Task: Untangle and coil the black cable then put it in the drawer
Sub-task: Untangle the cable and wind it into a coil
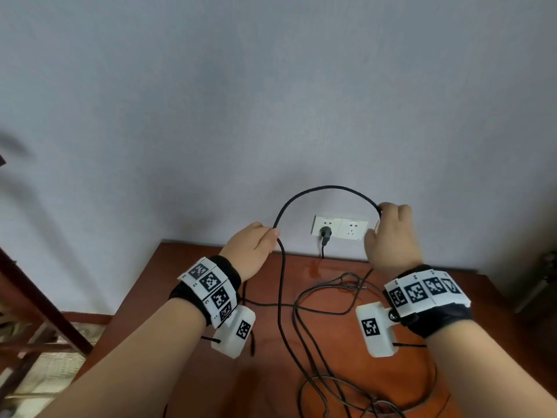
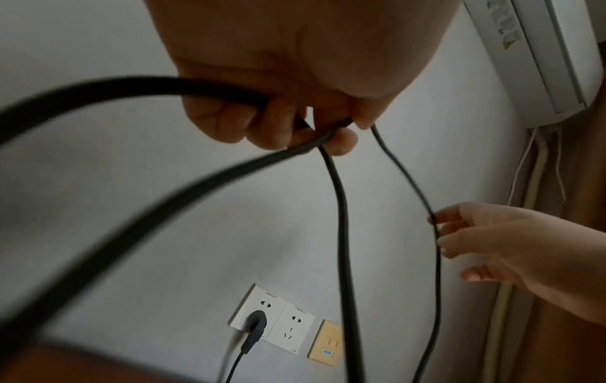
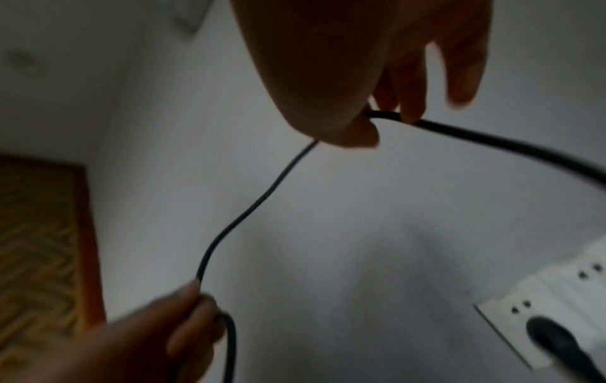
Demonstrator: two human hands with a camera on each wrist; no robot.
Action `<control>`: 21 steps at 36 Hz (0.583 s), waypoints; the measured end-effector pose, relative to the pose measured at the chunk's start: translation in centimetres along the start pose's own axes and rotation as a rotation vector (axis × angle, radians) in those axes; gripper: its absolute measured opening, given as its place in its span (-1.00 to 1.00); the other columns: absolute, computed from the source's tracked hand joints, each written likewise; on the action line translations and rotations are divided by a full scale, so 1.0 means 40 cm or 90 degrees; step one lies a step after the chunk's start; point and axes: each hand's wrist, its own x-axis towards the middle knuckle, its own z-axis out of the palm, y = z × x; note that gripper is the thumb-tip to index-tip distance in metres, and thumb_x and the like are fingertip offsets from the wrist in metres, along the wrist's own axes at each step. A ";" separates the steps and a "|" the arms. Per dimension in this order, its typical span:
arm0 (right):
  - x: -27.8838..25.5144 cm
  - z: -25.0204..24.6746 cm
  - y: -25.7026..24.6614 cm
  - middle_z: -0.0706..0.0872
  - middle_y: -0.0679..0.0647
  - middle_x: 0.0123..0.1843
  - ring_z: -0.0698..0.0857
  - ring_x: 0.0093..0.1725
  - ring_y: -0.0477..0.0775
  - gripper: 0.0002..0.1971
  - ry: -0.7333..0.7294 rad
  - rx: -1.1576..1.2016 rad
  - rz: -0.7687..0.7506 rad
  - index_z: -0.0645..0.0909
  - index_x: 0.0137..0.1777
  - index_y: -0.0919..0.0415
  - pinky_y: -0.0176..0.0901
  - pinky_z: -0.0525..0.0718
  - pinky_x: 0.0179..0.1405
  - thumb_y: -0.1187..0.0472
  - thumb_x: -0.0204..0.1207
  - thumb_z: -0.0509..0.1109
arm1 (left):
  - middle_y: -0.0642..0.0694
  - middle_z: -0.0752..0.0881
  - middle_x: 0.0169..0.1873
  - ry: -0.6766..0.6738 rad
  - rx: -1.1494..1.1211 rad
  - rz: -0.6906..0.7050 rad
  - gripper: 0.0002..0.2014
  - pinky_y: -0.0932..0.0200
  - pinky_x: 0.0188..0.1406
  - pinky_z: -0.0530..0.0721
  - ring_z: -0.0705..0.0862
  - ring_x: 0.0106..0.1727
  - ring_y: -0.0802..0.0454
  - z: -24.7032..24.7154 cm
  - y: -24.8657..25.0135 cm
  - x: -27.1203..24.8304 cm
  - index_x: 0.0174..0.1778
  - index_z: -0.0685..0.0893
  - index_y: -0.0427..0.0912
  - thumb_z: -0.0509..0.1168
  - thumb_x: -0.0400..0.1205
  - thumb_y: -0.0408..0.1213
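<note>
The black cable [image 1: 328, 186] arcs in front of the wall between my two raised hands. My left hand [image 1: 272, 235] pinches it on the left, and from there it drops to a loose tangle [image 1: 319, 351] on the wooden table [image 1: 307, 273]. The left wrist view shows my left hand [image 2: 328, 129] gathering several strands of cable [image 2: 341, 207]. My right hand [image 1: 380, 211] pinches the arc's other end between thumb and fingers, as the left wrist view [image 2: 439, 233] and right wrist view [image 3: 383, 119] show. No drawer is in view.
A double wall socket [image 1: 340, 227] sits just above the table's back edge, with another black plug [image 1: 326, 232] in its left outlet. Dark wooden furniture [image 1: 36, 312] stands at the left. An air conditioner [image 2: 541, 51] hangs high on the wall.
</note>
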 end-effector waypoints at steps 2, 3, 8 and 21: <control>-0.014 0.001 -0.020 0.38 0.30 0.39 0.48 0.26 0.37 -0.29 0.007 -0.107 -0.046 0.29 0.53 0.31 0.22 0.55 0.11 0.35 0.35 0.41 | -0.09 0.47 -0.27 -0.006 0.020 0.017 -0.57 0.09 -0.17 0.38 0.53 -0.21 -0.06 -0.002 0.013 0.003 -0.37 0.44 -0.14 -0.03 0.78 -0.07; -0.018 0.001 -0.029 0.38 0.29 0.43 0.47 0.28 0.37 -0.23 0.014 -0.116 -0.075 0.27 0.56 0.29 0.26 0.56 0.13 0.32 0.32 0.45 | -0.07 0.44 -0.28 -0.009 0.026 0.022 -0.58 0.09 -0.19 0.37 0.52 -0.21 -0.06 -0.002 0.021 0.005 -0.40 0.41 -0.10 -0.02 0.78 -0.06; -0.041 0.004 -0.100 0.54 0.20 0.34 0.54 0.17 0.29 -0.40 -0.057 -0.016 -0.373 0.48 0.45 0.21 0.14 0.62 0.12 0.38 0.35 0.43 | -0.01 0.39 -0.26 -0.055 -0.007 0.040 -0.62 0.23 -0.23 0.31 0.46 -0.24 0.13 0.012 0.067 0.013 -0.41 0.39 0.00 0.01 0.77 -0.19; -0.029 0.003 -0.096 0.69 0.10 -0.15 0.63 -0.16 0.22 -0.87 -0.137 0.021 -0.369 0.52 0.02 0.19 0.08 0.60 -0.23 0.16 0.65 0.20 | -0.13 0.59 0.13 -0.058 -0.097 -0.046 -0.64 0.25 0.14 0.33 0.54 0.20 0.02 -0.021 0.046 0.028 0.01 0.65 0.14 -0.09 0.76 -0.09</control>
